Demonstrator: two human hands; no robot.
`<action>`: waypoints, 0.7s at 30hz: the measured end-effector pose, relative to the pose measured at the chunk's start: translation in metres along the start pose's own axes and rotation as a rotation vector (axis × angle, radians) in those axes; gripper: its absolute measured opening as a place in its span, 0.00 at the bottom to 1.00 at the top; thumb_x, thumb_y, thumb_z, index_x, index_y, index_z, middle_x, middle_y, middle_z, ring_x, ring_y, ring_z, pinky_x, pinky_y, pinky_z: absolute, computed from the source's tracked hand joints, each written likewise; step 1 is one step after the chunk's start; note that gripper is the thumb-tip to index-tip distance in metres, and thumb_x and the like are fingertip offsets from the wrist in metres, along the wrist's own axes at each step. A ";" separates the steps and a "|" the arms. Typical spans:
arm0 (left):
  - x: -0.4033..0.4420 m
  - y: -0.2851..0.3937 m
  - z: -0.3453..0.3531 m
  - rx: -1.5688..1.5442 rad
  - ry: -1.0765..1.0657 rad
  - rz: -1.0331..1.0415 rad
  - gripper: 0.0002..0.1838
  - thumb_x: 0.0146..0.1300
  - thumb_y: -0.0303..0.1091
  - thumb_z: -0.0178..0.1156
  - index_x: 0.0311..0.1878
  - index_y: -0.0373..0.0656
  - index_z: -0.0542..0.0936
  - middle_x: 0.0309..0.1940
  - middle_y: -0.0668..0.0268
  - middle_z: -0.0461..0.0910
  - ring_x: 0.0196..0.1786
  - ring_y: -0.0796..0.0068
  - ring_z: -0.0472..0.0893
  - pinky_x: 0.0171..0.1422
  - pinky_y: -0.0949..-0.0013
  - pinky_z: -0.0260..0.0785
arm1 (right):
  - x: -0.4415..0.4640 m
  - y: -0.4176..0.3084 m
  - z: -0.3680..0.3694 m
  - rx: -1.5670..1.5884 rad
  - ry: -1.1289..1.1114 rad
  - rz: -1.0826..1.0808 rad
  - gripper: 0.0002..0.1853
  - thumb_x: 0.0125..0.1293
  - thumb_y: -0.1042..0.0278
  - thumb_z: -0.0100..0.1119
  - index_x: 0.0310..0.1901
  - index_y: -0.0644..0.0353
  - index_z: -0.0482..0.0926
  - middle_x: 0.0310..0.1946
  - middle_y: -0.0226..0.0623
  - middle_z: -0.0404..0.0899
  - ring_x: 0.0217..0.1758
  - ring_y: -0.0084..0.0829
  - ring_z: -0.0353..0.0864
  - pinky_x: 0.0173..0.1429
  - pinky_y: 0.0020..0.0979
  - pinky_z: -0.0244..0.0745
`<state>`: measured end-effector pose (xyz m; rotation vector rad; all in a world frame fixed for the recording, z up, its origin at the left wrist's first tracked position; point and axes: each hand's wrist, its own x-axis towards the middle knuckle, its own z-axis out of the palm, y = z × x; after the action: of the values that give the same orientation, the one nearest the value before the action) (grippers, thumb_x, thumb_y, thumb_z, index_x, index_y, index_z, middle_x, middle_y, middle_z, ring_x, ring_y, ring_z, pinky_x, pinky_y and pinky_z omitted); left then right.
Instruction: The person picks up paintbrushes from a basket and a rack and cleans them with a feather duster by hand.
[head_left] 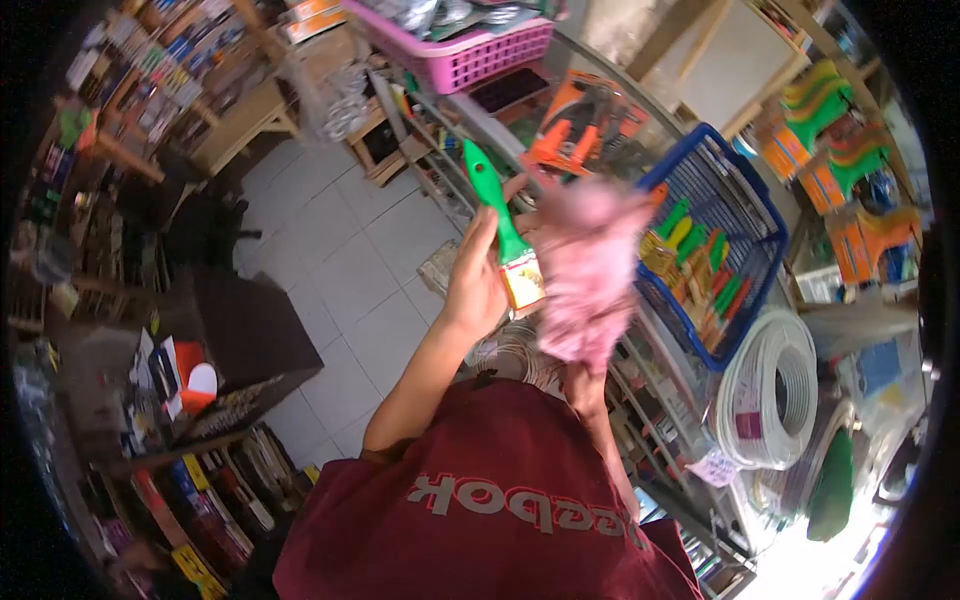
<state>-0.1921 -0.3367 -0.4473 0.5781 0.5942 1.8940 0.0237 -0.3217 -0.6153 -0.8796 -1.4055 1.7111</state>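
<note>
My left hand is closed around a paintbrush with a green handle, which points up and away from me. A label with yellow and red shows on the brush's lower end. Beside it, my right hand holds a pink cloth that is smeared by motion. The cloth covers most of that hand, so its fingers are hidden. Just right of the cloth, a blue plastic basket holds several more paintbrushes with green, yellow and orange handles.
The basket stands on a glass counter. A pink basket and orange-packaged pliers lie farther along it. White cable coils sit at the right, near hanging brushes. A dark cabinet stands on the tiled floor at left.
</note>
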 end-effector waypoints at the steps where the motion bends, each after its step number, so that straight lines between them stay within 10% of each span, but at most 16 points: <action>1: -0.006 0.006 -0.008 -0.059 -0.036 0.041 0.29 0.73 0.51 0.35 0.72 0.47 0.51 0.62 0.42 0.64 0.63 0.49 0.68 0.67 0.51 0.60 | 0.006 -0.024 0.023 -0.113 0.027 -0.027 0.18 0.67 0.67 0.47 0.54 0.72 0.67 0.50 0.48 0.73 0.53 0.39 0.74 0.57 0.37 0.71; 6: -0.033 0.027 -0.031 -0.035 0.233 0.180 0.29 0.73 0.50 0.36 0.70 0.42 0.54 0.60 0.48 0.68 0.60 0.54 0.72 0.66 0.52 0.62 | 0.038 0.018 0.019 -0.504 -0.270 -0.438 0.15 0.60 0.67 0.53 0.45 0.69 0.72 0.45 0.52 0.75 0.47 0.48 0.76 0.50 0.43 0.71; 9: -0.044 0.033 -0.043 -0.009 0.280 0.291 0.29 0.73 0.51 0.36 0.69 0.42 0.54 0.62 0.46 0.65 0.62 0.55 0.69 0.68 0.51 0.60 | 0.047 0.033 0.033 -0.103 -0.154 -0.004 0.12 0.57 0.69 0.57 0.42 0.66 0.74 0.37 0.51 0.75 0.39 0.48 0.75 0.45 0.45 0.69; 12: -0.053 0.042 -0.048 -0.040 0.331 0.284 0.29 0.73 0.51 0.36 0.68 0.42 0.55 0.62 0.45 0.64 0.65 0.53 0.66 0.68 0.51 0.59 | 0.045 -0.004 0.039 -0.730 -0.416 -0.810 0.11 0.60 0.73 0.56 0.43 0.66 0.74 0.35 0.46 0.76 0.38 0.36 0.75 0.43 0.38 0.69; 13: -0.054 0.043 -0.050 -0.020 0.349 0.313 0.29 0.72 0.52 0.37 0.67 0.42 0.56 0.62 0.45 0.64 0.65 0.53 0.66 0.69 0.51 0.59 | 0.052 -0.002 0.041 -0.984 -0.599 -0.532 0.09 0.61 0.74 0.56 0.43 0.66 0.75 0.34 0.46 0.77 0.38 0.35 0.75 0.42 0.38 0.69; 16: -0.057 0.044 -0.057 0.043 0.400 0.396 0.28 0.71 0.53 0.40 0.64 0.41 0.59 0.63 0.47 0.63 0.66 0.52 0.65 0.69 0.50 0.59 | 0.052 0.002 0.066 -0.305 -0.219 -0.080 0.13 0.58 0.69 0.59 0.42 0.66 0.76 0.29 0.48 0.77 0.32 0.45 0.77 0.38 0.43 0.71; 21: -0.057 0.041 -0.070 0.073 0.377 0.472 0.22 0.73 0.50 0.37 0.61 0.45 0.61 0.65 0.49 0.59 0.69 0.49 0.60 0.70 0.45 0.56 | 0.052 0.020 0.030 -0.861 -0.483 -0.698 0.13 0.52 0.76 0.57 0.41 0.67 0.75 0.32 0.52 0.75 0.34 0.54 0.74 0.42 0.44 0.69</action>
<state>-0.2438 -0.4141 -0.4820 0.4325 0.8251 2.4648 -0.0295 -0.2934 -0.6329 -0.2730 -2.4838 0.7674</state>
